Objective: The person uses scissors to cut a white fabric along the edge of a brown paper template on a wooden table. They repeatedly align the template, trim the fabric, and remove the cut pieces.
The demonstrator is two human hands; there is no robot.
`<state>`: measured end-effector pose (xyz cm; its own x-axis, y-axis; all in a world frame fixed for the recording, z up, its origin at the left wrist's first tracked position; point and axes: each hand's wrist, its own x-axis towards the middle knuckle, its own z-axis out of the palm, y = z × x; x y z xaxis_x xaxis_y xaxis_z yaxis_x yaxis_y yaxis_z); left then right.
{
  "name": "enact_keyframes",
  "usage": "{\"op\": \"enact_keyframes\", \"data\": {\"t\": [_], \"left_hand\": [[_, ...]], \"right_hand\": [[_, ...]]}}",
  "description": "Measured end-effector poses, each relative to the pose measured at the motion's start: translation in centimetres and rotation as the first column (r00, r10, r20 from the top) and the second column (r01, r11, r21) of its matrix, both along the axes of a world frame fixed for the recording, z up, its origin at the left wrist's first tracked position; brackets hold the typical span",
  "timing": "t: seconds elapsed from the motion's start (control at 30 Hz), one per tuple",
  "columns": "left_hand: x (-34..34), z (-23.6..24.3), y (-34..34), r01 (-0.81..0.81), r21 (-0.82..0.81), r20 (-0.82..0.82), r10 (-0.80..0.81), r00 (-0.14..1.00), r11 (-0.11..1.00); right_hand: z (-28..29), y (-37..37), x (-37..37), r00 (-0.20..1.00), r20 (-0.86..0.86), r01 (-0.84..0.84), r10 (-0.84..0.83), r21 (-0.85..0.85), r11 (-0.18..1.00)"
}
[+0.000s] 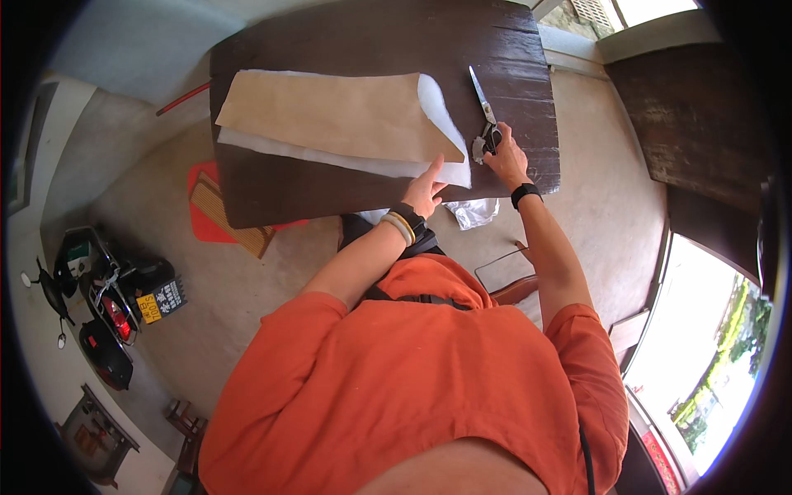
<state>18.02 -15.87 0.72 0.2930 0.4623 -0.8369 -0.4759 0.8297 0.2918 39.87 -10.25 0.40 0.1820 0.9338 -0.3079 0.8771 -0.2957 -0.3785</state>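
A brown paper sheet (330,111) lies over a white, fluffy-edged sheet (379,167) on a dark wooden table (379,37); their right end curves. My left hand (425,186) grips both sheets at the near right corner, thumb on top, some fingers hidden beneath. To the right, my right hand (507,157) is closed around the black handles of metal scissors (480,95), whose blades point toward the table's far side. A small crumpled pale piece (478,150) is beside the handles, partly behind my fingers.
A red stool (198,177) with a woven board is under the table's left side, near white cloth (470,214) below the front edge. A wooden chair (516,293) stands below right. A scooter (107,330) stands at left; a bright doorway (701,346) is at right.
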Motion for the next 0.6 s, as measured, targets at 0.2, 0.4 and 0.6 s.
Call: {"op": "enact_keyframes", "data": {"t": [0.2, 0.4, 0.6], "left_hand": [[0.6, -1.4, 0.4, -0.002, 0.011, -0.033, 0.002, 0.999, 1.0], [-2.6, -2.6, 0.3, -0.072, -0.048, -0.012, 0.071, 0.997, 0.996], [-6.7, -3.1, -1.3, -0.131, 0.072, 0.055, 0.127, 0.99, 0.989]], "right_hand": [[0.1, -3.5, 0.1, 1.0, -0.006, 0.012, -0.013, -0.057, 0.998], [-1.1, -7.3, 0.7, 0.975, -0.214, 0.031, -0.055, -0.113, 0.993], [-1.0, -14.0, 0.6, 0.604, -0.721, 0.03, -0.339, -0.405, 0.914]]}}
